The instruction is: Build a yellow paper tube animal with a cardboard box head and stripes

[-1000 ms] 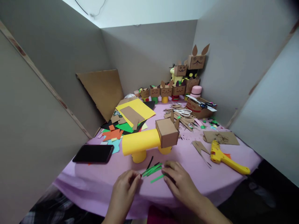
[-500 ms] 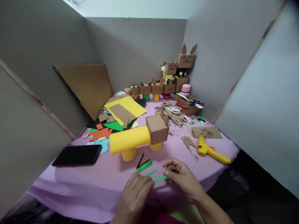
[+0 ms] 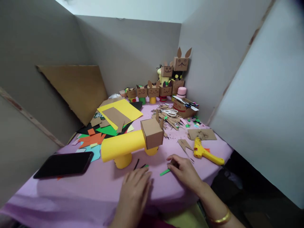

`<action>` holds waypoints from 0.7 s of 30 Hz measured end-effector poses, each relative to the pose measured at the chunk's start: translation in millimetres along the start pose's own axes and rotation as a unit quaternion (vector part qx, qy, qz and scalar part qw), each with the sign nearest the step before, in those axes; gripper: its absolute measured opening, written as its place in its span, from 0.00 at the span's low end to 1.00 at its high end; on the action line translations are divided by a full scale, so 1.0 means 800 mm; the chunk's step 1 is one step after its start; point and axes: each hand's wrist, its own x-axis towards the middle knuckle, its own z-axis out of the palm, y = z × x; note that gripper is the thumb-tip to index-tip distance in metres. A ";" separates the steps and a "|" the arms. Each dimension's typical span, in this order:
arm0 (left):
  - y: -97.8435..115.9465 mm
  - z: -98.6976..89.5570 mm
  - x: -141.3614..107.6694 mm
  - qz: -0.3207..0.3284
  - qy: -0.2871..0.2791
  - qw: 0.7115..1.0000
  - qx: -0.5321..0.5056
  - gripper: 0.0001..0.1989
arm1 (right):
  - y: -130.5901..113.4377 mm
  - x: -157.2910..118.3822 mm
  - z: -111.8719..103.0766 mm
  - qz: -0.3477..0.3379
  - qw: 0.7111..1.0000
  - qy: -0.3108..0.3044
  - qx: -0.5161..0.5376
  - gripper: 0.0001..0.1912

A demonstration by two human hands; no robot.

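My right hand (image 3: 184, 171) pinches one end of a green paper strip (image 3: 164, 172) between thumb and forefinger, just above the table. My left hand (image 3: 133, 191) lies palm down with its fingers stretched forward over other strips. A thin black strip (image 3: 136, 164) pokes out beyond its fingertips; most of the green strips there are covered by the hand. Behind both hands stands a paper animal with a yellow tube body (image 3: 123, 144), yellow tube legs (image 3: 123, 161) and a cardboard box head (image 3: 152, 134) with pointed ears.
A yellow glue gun (image 3: 206, 153) lies at the right by a cardboard piece (image 3: 202, 134). A black phone (image 3: 64, 164) and coloured paper (image 3: 91, 141) are at the left. White scissors (image 3: 170, 112) rest among cardboard scraps. Finished cardboard animals (image 3: 154, 91) line the back.
My left hand has shifted forward onto the loose strips, now covering most of them, and come away from the held strip. My right hand still holds that strip. The view has turned slightly right.
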 end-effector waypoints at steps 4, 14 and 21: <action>0.037 0.029 0.006 0.068 -0.023 0.997 0.021 0.13 | 0.007 0.001 -0.006 -0.031 0.997 0.016 -0.075 0.08; 0.038 0.047 -0.006 0.080 -0.037 0.994 0.059 0.16 | 0.001 -0.060 0.013 -0.089 0.944 -0.004 -0.317 0.19; 0.043 0.040 -0.003 0.090 -0.021 0.993 0.079 0.16 | 0.000 -0.058 -0.004 -0.005 0.931 0.042 -0.362 0.18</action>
